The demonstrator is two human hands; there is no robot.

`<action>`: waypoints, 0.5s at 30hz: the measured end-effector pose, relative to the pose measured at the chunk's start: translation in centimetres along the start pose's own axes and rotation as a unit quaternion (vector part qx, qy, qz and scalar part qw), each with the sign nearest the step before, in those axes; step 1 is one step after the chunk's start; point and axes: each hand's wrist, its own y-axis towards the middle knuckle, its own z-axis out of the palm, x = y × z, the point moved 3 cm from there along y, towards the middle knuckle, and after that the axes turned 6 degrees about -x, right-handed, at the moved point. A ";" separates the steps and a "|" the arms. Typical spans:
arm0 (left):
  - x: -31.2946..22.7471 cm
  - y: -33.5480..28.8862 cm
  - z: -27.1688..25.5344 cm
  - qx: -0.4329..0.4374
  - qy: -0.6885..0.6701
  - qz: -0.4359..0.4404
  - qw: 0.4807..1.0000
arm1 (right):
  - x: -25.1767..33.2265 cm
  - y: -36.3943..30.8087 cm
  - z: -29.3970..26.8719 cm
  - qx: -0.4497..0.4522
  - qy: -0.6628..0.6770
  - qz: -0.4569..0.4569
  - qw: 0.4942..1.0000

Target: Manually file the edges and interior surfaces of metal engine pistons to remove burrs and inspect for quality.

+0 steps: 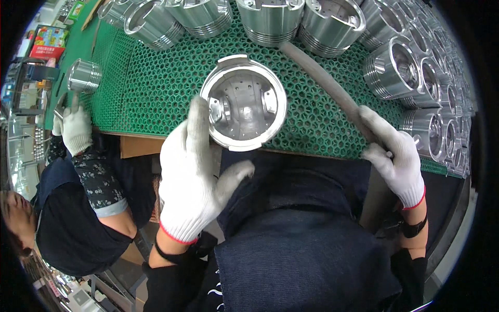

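A shiny metal piston (243, 106) rests on the green mesh mat (156, 88) in front of me, its hollow side up. At its left edge is my left hand (189, 177), in a white knit glove, fingers stretched out along the rim and thumb held apart; I cannot tell whether it touches. My right hand (392, 156), gloved the same way, is closed around the near end of a long grey bar (325, 80). Its surface looks dull and its exact kind is unclear. The bar slants away to the far left, its far end close to the back row of pistons.
Several pistons (270, 21) line the back of the mat; more stand packed along the right (392, 70). At left, a co-worker's gloved hand (77, 127) is by a single piston (84, 76). A colourful box (49, 41) lies at the far left. The mat's front edge runs before me.
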 end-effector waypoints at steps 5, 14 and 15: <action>0.5 0.1 -3.7 0.257 -0.262 -0.074 0.927 | -2.4 -0.3 0.5 -0.114 -0.258 -0.043 0.958; 0.7 8.5 -0.9 0.250 0.163 0.145 0.943 | -3.2 0.5 1.3 -0.139 -0.243 -0.007 0.960; 0.4 9.0 -1.2 0.261 0.180 0.141 0.938 | -3.1 0.6 1.3 -0.138 -0.239 -0.004 0.961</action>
